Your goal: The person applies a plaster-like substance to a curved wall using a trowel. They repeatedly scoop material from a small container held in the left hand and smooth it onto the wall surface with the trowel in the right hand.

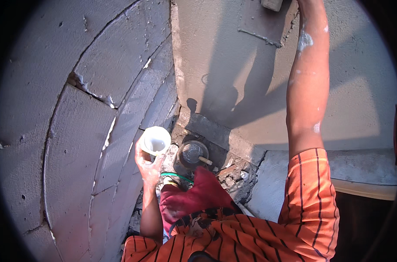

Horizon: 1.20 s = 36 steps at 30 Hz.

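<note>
My left hand (pixel 147 163) holds a white plastic cup (pixel 155 140) with pale liquid in it, close to the grey block wall (pixel 76 131) on the left. My right arm reaches up along the freshly plastered wall (pixel 233 65). My right hand is at the top edge, mostly cut off by the frame, next to a pale tool (pixel 272 4) pressed to the plaster. Whether the hand grips that tool does not show. White splashes mark the forearm.
A dark round pan of mortar (pixel 192 153) with a wooden handle sits on the ground below, amid rubble. A green hose (pixel 176 175) curves beside it. A rougher square patch (pixel 264 22) shows in the plaster. A concrete ledge (pixel 364 170) runs at right.
</note>
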Available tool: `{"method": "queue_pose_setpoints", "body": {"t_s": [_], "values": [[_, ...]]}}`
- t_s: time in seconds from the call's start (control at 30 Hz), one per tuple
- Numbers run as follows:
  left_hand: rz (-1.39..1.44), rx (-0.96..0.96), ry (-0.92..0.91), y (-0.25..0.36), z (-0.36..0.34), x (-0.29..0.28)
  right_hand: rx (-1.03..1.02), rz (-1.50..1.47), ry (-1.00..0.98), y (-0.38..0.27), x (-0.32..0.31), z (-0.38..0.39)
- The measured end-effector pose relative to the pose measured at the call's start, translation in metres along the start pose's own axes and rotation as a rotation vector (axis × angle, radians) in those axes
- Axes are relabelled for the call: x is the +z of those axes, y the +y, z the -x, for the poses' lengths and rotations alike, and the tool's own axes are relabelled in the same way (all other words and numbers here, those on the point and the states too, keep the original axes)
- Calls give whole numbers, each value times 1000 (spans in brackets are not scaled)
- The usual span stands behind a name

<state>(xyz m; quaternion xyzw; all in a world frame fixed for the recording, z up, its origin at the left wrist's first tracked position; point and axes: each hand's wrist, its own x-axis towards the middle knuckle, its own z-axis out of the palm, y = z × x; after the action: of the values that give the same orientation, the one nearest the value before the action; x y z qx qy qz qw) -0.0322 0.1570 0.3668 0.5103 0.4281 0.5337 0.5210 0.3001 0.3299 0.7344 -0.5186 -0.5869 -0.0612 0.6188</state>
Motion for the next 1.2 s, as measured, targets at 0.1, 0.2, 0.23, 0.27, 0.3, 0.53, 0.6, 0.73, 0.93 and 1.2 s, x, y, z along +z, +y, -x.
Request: {"method": "queue_pose_setpoints", "body": {"t_s": [0.1,0.2,0.23,0.27,0.3,0.53,0.6,0.73,0.93,1.2], "values": [[11,-64,68,-59,19,-11,173,-8,-140,84,45,117],[46,-90,-10,-123,20,-24,172,104,-201,172,56,237],[33,-45,1,-154,17,-23,120,273,-177,205,59,275],[45,-25,3,-181,11,-21,188,325,-175,233,64,316],[61,-13,-4,-213,1,-16,179,328,-159,262,70,361],[-96,293,-219,-358,-54,-17,281,483,-164,422,102,612],[-104,304,-264,-369,-65,-37,214,388,-101,443,125,636],[111,351,-262,-372,-96,-53,275,240,-35,415,131,572],[255,555,-213,-306,-99,-22,259,-206,158,288,66,435],[245,356,-530,-129,-150,58,238,-402,134,215,-25,443]]}}
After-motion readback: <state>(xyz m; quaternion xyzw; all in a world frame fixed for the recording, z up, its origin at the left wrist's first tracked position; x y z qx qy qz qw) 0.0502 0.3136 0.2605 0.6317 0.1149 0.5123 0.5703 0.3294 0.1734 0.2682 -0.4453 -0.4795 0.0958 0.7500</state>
